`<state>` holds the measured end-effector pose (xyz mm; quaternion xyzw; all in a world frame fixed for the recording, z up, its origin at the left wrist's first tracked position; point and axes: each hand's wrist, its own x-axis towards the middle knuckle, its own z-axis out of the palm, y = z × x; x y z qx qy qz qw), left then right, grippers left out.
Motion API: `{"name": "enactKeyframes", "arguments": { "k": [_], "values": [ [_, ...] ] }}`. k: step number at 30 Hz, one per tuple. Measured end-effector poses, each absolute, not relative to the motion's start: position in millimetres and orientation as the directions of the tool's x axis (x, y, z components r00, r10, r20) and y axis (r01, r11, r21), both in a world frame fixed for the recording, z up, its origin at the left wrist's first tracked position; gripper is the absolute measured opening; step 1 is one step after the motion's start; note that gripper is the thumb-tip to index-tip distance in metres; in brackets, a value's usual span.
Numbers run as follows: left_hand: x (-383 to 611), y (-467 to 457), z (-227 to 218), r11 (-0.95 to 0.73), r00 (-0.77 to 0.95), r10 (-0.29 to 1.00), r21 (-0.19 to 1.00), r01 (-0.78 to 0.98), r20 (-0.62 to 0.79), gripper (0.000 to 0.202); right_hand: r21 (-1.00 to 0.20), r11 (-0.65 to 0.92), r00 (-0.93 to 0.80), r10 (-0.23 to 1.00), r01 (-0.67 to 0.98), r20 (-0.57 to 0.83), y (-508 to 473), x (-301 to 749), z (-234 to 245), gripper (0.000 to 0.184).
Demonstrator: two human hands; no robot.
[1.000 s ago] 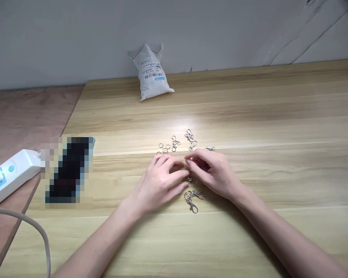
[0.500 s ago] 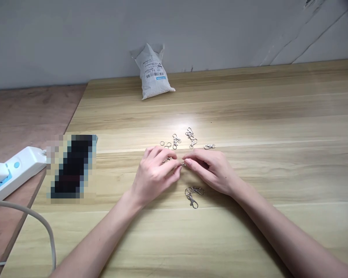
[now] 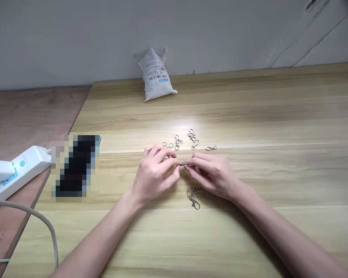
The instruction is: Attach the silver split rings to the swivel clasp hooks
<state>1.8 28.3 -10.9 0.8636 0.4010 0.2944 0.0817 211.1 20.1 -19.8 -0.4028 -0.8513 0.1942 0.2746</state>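
Observation:
My left hand and my right hand meet fingertip to fingertip just above the light wooden table. Between them they pinch a small silver metal clasp; most of it is hidden by the fingers. Just below the hands lies a joined silver clasp and ring. Beyond the hands lie several loose silver clasps and small split rings.
A small white bag with a barcode label leans near the wall at the back. A blurred dark object lies at the table's left edge. A white power strip and its grey cable rest on the reddish surface to the left.
Both hands rose slightly off the table and came together at the fingertips, bringing the small clasp up between them. The joined clasp and ring stayed where it lay.

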Motion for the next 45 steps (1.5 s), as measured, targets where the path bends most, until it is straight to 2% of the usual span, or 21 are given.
{"name": "enactKeyframes", "arguments": {
  "k": [4,8,12,15,19,22,25,30,32,35,38,42,45],
  "values": [
    [2,27,-12,-0.663,0.504,0.743,0.387,0.64,0.44,0.009,-0.367,0.669,-0.571,0.743,0.646,0.349,20,209,-15,0.023],
    [6,25,-11,-0.631,0.446,0.763,0.392,0.669,0.469,0.007,-0.241,0.695,-0.576,0.705,0.678,0.413,20,205,-10,0.022],
    [6,24,-7,-0.602,0.379,0.741,0.299,0.741,0.554,0.007,-0.171,0.685,-0.526,0.674,0.709,0.519,16,200,-11,0.016],
    [4,24,-4,-0.63,0.409,0.673,0.187,0.754,0.616,0.01,-0.308,0.65,-0.451,0.727,0.695,0.518,14,196,-13,0.023],
    [2,25,1,-0.671,0.433,0.599,0.127,0.731,0.673,0.015,-0.653,0.504,-0.367,0.863,0.565,0.347,16,195,-16,0.037],
    [4,23,4,-0.707,0.397,0.611,0.246,0.663,0.685,0.015,-0.827,0.414,-0.393,0.882,0.381,0.261,19,196,-16,0.026],
    [8,20,3,-0.69,0.358,0.685,0.408,0.597,0.634,0.012,-0.92,0.316,-0.401,0.893,0.232,0.206,19,194,-13,0.02],
    [8,19,-2,-0.616,0.305,0.769,0.524,0.588,0.562,0.006,-0.981,0.131,-0.38,0.923,0.146,0.067,18,194,-9,0.021],
    [7,20,-1,-0.64,0.318,0.739,0.473,0.606,0.594,0.007,-0.994,0.02,-0.391,0.92,0.103,-0.022,18,194,-8,0.024],
    [4,23,1,-0.704,0.368,0.609,0.265,0.659,0.702,0.015,-0.988,-0.154,-0.44,0.886,0.022,-0.148,18,194,-7,0.028],
    [1,23,2,-0.726,0.431,0.515,0.109,0.679,0.741,0.02,-0.978,-0.206,-0.476,0.861,-0.007,-0.178,16,192,-6,0.027],
    [0,22,4,-0.756,0.489,0.474,0.054,0.652,0.732,0.022,-0.958,-0.276,-0.477,0.854,-0.076,-0.209,15,189,-9,0.025],
    [1,21,4,-0.753,0.469,0.519,0.123,0.647,0.715,0.022,-0.957,-0.279,-0.49,0.846,-0.075,-0.208,15,190,-10,0.02]
  ]
}}
